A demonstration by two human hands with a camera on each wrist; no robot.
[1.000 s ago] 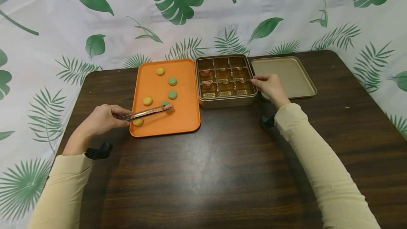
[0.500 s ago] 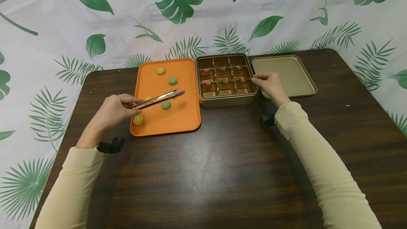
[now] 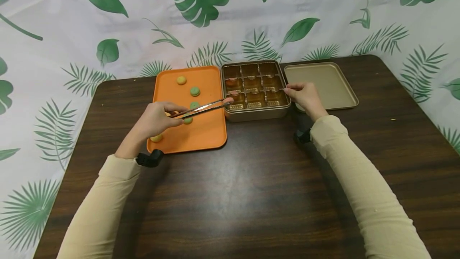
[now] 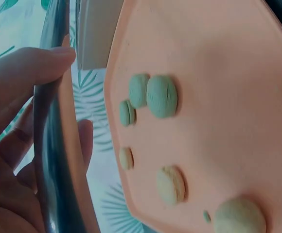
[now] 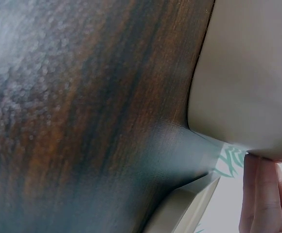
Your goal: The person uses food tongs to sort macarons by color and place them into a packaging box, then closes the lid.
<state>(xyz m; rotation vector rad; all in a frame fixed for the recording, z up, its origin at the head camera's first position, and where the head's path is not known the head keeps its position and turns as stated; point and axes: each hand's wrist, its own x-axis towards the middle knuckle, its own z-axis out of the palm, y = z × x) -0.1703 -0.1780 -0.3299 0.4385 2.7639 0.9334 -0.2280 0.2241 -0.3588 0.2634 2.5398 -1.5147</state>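
Green leaves cover the white cloth (image 3: 251,3) behind a dark brown table (image 3: 230,195). On the table, 3 things sit side by side: an orange tray (image 3: 210,135), a gold-brown box (image 3: 258,115) and a flat gold pan (image 3: 330,85).

The left hand (image 3: 158,117) is over the orange tray, pinching silver tongs (image 3: 201,109) between the thumb and fingers. The tips of the tongs are squeezed on 1 pink cookie (image 3: 229,100). That cookie is up at the left edge of the box, near the front corner.

The right hand (image 3: 305,97) pinches the right rim of the box with its thumb and fingers.

Inside the box is a shiny brown liner (image 3: 256,97) with 9 little cups, 3 rows of 3. Pink shows at 2 spots on its left side, but it is hard to tell just which cup each one is in.

On the orange tray are 3 green cookies (image 3: 195,91) and 3 yellow cookies (image 3: 181,80). The left wrist view shows all 6, with a tiny green crumb (image 4: 207,216) by 1 yellow cookie.

Both arms have cream sleeves (image 3: 366,187), and a black band (image 3: 149,158) is on each wrist.
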